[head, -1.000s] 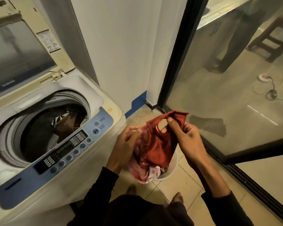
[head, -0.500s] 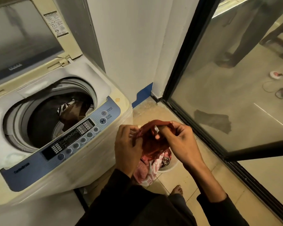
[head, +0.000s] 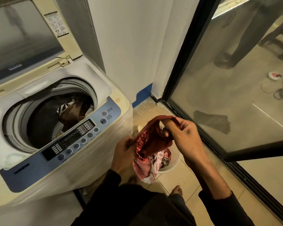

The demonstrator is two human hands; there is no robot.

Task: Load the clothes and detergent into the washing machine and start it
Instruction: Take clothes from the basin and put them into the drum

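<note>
Both hands grip one red garment (head: 155, 137) over the floor, just to the right of the washing machine (head: 95, 160). Closed on the cloth's upper edge, the right hand (head: 185, 136) has its fingertips (head: 167, 126) pinching the dark red hem, which arches up between thumb and fingers. Lower and to the left, the left hand (head: 124, 154) is clenched on the patterned, lighter red part of the same garment, so the fabric hangs bunched between the two hands. Its lower end drops toward a white bucket (head: 173, 165) that stands on the tiled floor (head: 186, 175) directly beneath; a pink and white patterned cloth (head: 147, 170) spills over the bucket's near rim, and more fabric lies inside. Both forearms wear dark sleeves, the right one pushed up from the wrist. A bare foot (head: 176, 190) shows on the tiles close to the bucket. At the left, the top-loading machine stands with its lid (head: 23, 35) raised against the wall, and the round drum (head: 44, 115) already holds clothes (head: 72, 111), brown and striped pieces lying against its far right side. A blue control panel (head: 69, 144) with round buttons runs along the machine's front edge. To the right, a glass door (head: 235, 88) in a black frame closes off another room.
</note>
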